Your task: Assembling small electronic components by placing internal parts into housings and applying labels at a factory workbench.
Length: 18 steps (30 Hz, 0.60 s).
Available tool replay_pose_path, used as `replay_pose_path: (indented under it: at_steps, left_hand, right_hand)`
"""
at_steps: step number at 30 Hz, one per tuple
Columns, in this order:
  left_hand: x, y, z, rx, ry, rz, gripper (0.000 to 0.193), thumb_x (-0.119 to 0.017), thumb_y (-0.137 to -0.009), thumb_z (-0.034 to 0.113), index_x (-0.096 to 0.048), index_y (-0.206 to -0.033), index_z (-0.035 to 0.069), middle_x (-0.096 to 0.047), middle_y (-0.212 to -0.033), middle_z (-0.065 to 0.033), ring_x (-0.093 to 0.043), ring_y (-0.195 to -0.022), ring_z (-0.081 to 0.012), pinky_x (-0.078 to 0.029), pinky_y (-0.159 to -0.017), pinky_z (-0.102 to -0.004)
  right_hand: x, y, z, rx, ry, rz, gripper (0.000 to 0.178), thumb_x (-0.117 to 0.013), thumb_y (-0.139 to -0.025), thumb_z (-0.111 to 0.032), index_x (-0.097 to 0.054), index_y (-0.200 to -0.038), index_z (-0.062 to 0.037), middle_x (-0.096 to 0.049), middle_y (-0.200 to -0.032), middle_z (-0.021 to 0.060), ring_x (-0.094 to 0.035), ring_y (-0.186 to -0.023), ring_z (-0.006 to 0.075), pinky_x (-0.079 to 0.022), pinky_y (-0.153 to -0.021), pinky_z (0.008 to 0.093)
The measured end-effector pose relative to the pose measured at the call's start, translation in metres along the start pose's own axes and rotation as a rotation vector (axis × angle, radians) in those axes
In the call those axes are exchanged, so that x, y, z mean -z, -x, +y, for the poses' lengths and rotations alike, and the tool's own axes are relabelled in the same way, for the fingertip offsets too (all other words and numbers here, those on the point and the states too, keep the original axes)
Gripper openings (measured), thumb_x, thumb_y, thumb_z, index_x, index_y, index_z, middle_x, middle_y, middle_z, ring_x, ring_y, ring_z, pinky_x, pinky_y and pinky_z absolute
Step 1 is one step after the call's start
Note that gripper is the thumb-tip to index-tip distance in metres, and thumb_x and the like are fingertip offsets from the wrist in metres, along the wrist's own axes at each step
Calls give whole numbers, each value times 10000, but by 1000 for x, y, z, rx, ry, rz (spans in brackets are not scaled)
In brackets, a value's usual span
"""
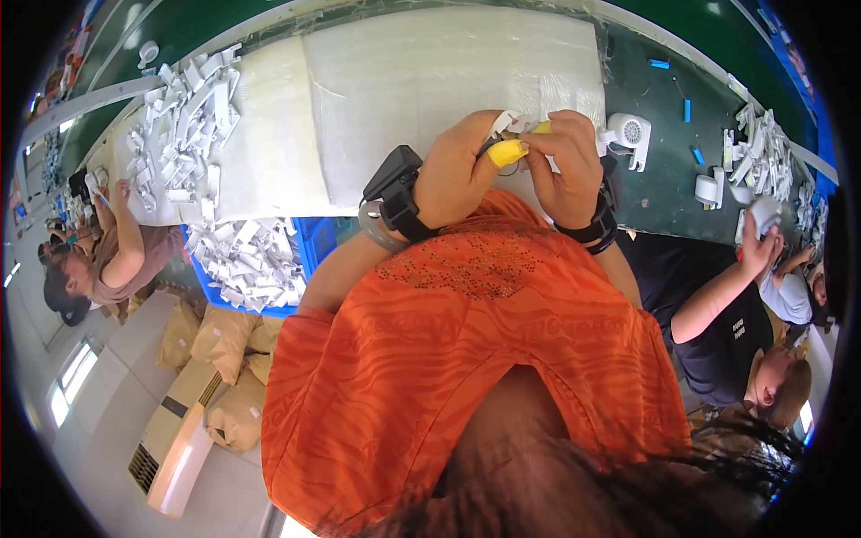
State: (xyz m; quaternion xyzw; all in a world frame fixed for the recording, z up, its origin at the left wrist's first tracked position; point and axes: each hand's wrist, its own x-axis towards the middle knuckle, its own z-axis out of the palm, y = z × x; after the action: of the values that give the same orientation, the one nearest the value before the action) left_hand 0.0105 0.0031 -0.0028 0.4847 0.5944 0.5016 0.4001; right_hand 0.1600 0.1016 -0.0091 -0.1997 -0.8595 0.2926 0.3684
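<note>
White plastic part [509,122] up over pale sheet [448,76]; left hand [456,170] grips it; right hand [571,166] just beside, fingertips pinched together, can't tell on what; blue bin [314,240] of white pieces [247,263] at left.

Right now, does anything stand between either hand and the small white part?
Nothing visible does. The left hand holds the white part, and the right hand is close beside it, though whether it touches the part is unclear. A yellow wrap covers the left thumb.
</note>
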Motion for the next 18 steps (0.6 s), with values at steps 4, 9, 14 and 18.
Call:
replay_pose_path:
  at_steps: [4, 9, 14, 18]
  left_hand:
    - [-3, -2, -7, 34, 18, -10, 290, -526, -976, 161, -541, -1218, 2, -542, -755, -11, -472, -662, -74, -419, -594, -234]
    - [-3, -6, -7, 143, 99, -93, 319, -508, -982, 142, -517, -1281, 31, -518, -749, 14, -448, -654, -56, -398, -577, -206]
    - [-5, -7, -9, 140, 122, -100, 323, -504, -983, 138, -516, -1294, 48, -520, -762, 25, -444, -657, -45, -391, -573, -191]
    - [-4, -7, -10, 120, 78, -100, 291, -513, -981, 139, -547, -1255, 48, -545, -787, 15, -464, -669, -50, -416, -592, -200]
  right_hand:
    - [1, -4, -1, -21, 16, -28, 264, -741, -667, 11, -668, -904, -81, -571, -856, 78, -554, -853, 308, -465, -796, 391]
    - [5, -2, 7, 39, 56, -36, 262, -741, -678, -1, -672, -916, -86, -570, -852, 65, -558, -856, 305, -475, -797, 388]
    - [8, -2, 9, 57, 24, -52, 282, -731, -686, 10, -677, -947, -82, -563, -852, 67, -559, -864, 312, -483, -805, 398]
    - [6, 0, 1, 27, 38, -33, 287, -728, -685, 16, -677, -952, -75, -552, -841, 71, -559, -866, 311, -486, -832, 410]
